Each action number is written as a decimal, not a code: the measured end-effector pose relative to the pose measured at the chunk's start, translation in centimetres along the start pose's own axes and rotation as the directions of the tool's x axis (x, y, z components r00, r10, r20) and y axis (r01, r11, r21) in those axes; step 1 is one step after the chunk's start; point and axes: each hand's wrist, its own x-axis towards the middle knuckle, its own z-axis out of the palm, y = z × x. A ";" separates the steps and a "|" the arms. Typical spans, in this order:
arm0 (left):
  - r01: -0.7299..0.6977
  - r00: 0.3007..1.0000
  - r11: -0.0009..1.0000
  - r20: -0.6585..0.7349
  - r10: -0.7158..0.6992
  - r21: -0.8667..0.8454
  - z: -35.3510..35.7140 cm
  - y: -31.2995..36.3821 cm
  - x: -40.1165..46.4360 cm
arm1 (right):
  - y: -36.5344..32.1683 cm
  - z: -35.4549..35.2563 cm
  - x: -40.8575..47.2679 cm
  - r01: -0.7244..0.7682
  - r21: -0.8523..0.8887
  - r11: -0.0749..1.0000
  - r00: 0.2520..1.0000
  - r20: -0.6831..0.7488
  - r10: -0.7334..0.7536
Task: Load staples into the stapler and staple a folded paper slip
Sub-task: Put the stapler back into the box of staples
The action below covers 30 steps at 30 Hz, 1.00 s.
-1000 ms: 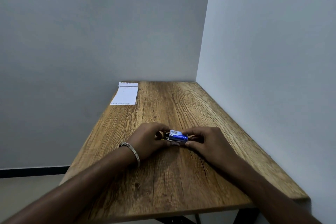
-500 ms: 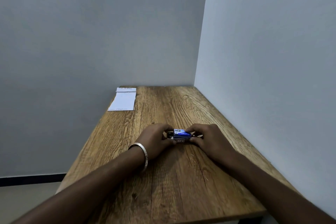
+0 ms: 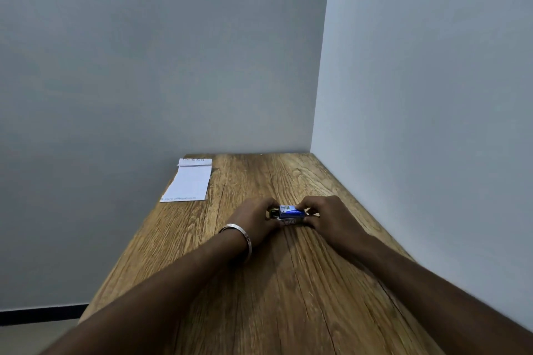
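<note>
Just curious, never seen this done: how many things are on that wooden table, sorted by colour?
White: 1, the paper slip at the far left corner.
Blue: 1, the small box, gripped by the left hand and right hand.
Black: 1, a small item beside the box, too hidden to name.
Total: 3

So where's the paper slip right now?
In the head view, the paper slip lies flat at the table's far left corner, by the back wall, well beyond the hands and touched by neither.

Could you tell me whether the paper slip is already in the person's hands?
No, the paper slip lies untouched at the table's far left corner, apart from both hands.
</note>
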 end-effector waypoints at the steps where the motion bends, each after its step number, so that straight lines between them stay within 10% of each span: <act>1: 0.002 1.000 1.000 -0.002 -0.002 0.005 0.2 -0.3 0.9 | 0.3 0.2 0.9 -0.001 -0.001 1.000 1.000 -0.001 0.001; 30: 0.077 0.992 0.996 -0.102 -0.072 0.043 5.2 -9.9 23.4 | 11.0 7.2 24.4 0.021 0.027 0.999 0.988 -0.156 -0.017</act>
